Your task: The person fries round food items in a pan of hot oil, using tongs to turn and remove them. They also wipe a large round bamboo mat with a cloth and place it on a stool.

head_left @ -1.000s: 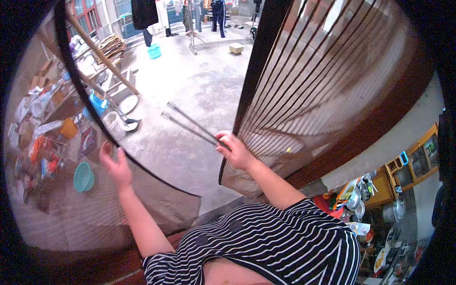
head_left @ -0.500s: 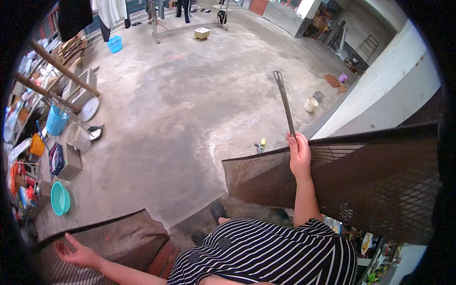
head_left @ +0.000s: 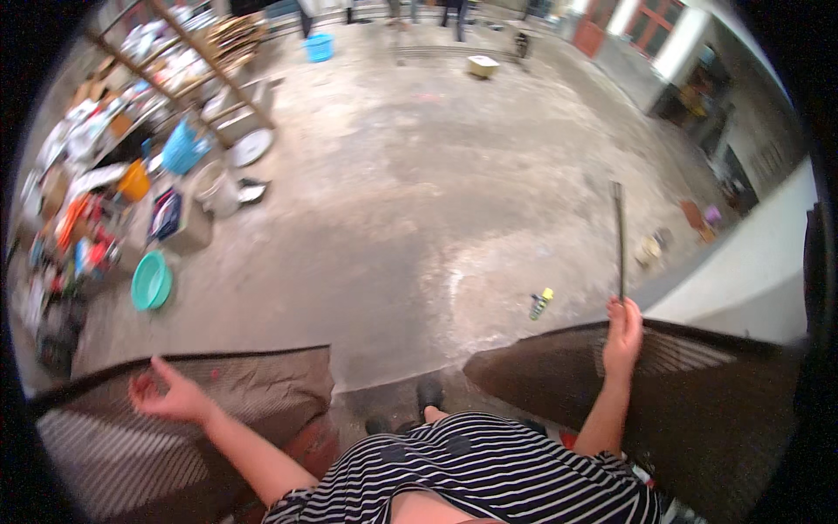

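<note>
On the concrete floor [head_left: 419, 192] stands a small yellow-capped bottle [head_left: 540, 304].

Teal basin [head_left: 151, 280] nr clutter, blue bucket [head_left: 319, 47], spray can [head_left: 541, 303] on concrete.

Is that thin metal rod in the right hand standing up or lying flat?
Upright. The right hand grips the rod at its lower end, and it points straight up above the dark mesh panel.

Mesh panel [head_left: 175, 428] low at left under left hand [head_left: 166, 397], second mesh panel [head_left: 698, 410] at right beneath right hand [head_left: 623, 336] gripping rods [head_left: 619, 240], spray can [head_left: 540, 304] on floor [head_left: 419, 201] between, basin [head_left: 150, 280] far left.
</note>
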